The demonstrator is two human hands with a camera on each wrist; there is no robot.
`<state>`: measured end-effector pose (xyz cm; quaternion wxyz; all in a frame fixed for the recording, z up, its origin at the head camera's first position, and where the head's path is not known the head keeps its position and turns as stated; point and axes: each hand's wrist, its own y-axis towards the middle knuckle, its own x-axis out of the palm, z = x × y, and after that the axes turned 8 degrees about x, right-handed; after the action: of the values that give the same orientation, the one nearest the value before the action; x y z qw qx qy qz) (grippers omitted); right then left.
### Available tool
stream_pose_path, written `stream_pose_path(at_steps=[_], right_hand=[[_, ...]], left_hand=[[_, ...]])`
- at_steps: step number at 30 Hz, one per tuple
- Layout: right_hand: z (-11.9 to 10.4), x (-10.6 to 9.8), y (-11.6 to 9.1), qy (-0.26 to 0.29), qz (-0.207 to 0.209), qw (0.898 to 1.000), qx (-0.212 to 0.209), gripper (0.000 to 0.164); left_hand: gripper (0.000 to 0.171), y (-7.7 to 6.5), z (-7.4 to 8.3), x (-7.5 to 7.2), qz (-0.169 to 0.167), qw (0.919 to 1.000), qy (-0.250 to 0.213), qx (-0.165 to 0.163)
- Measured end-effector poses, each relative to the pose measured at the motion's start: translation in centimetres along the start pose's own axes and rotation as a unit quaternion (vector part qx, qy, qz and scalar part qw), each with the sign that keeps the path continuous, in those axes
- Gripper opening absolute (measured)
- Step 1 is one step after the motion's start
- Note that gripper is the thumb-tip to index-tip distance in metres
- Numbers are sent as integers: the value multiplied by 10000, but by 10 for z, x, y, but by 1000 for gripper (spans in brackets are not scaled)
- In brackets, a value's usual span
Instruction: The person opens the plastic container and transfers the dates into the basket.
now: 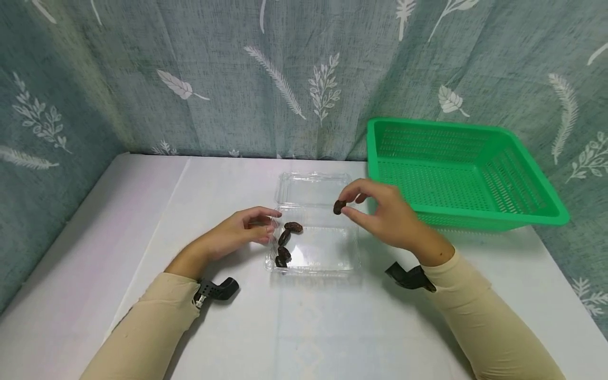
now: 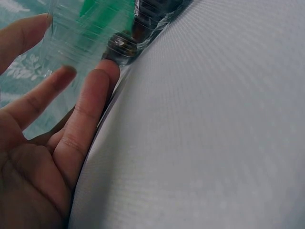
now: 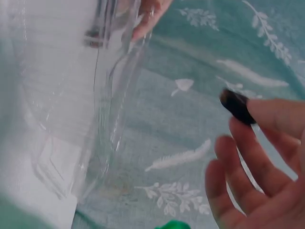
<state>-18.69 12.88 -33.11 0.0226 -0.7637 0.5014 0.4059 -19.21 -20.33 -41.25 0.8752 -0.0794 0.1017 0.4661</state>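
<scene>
My right hand (image 1: pixel 382 214) pinches a dark brown date (image 1: pixel 339 207) between thumb and fingertips, above the right side of a clear plastic clamshell box (image 1: pixel 328 250). In the right wrist view the date (image 3: pixel 237 106) sticks out past the fingertips. The box stands with its lid laid back behind it. Several wrinkled dates (image 1: pixel 284 237) lie along its left side. My left hand (image 1: pixel 244 227) rests against the box's left edge with loosely extended fingers. Up close in the left wrist view, those fingers (image 2: pixel 78 114) are by the clear wall, near a date (image 2: pixel 121 46) behind the plastic.
A green perforated plastic basket (image 1: pixel 475 219) stands at the back right of the white-covered table (image 1: pixel 228 338). Behind the table hangs a grey-green leaf-patterned curtain (image 1: pixel 209 58). Black wrist mounts (image 1: pixel 220 289) jut from both sleeves.
</scene>
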Motion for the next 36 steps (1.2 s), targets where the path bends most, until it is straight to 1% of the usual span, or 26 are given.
stream_pose_path(at_steps=[4, 7, 12, 15, 17, 19, 21, 23, 26, 28, 31, 34, 36], right_hand=[[3, -11, 1, 88, 576, 9973, 445, 15], [6, -22, 3, 163, 869, 9939, 652, 14], [16, -47, 4, 36, 1098, 9900, 882, 15], [25, -61, 1, -280, 1162, 9840, 1321, 16], [31, -69, 0, -552, 1130, 9765, 1749, 16], [38, -75, -2, -813, 988, 9682, 2151, 17], [45, -80, -3, -1035, 751, 9592, 2521, 17], [53, -85, -3, -1218, 440, 9508, 2813, 17], [63, -87, 1, -1256, -112, 9411, 3136, 19], [70, -86, 5, -1206, -404, 9362, 3277, 19], [77, -83, 10, -1156, -647, 9287, 3465, 18], [83, -84, 12, -1233, -852, 9252, 3487, 18], [88, -87, 12, -1312, -1017, 9211, 3521, 18]], left_hand=[[46, 0, 1, -1, -22, 10000, 0, 22], [46, 0, 1, 0, -28, 10000, -14, 45], [46, 1, 1, 1, 0, 10000, 12, 16], [47, 1, -1, 1, 1, 10000, 4, -31], [47, 1, -1, 0, 3, 10000, 10, -44], [47, 0, -2, 0, 12, 10000, 27, -50], [47, 1, -2, 0, -7, 10000, 19, -22], [48, 3, -1, 0, -44, 10000, 36, 41], [48, 3, -3, 0, -58, 10000, 33, 60], [48, 2, -5, 0, -46, 10000, 60, 61], [49, 0, -6, -1, -34, 9999, 64, 90], [49, 2, -5, -1, -74, 9998, 44, 195], [49, 4, -5, 0, -100, 9997, 26, 210]])
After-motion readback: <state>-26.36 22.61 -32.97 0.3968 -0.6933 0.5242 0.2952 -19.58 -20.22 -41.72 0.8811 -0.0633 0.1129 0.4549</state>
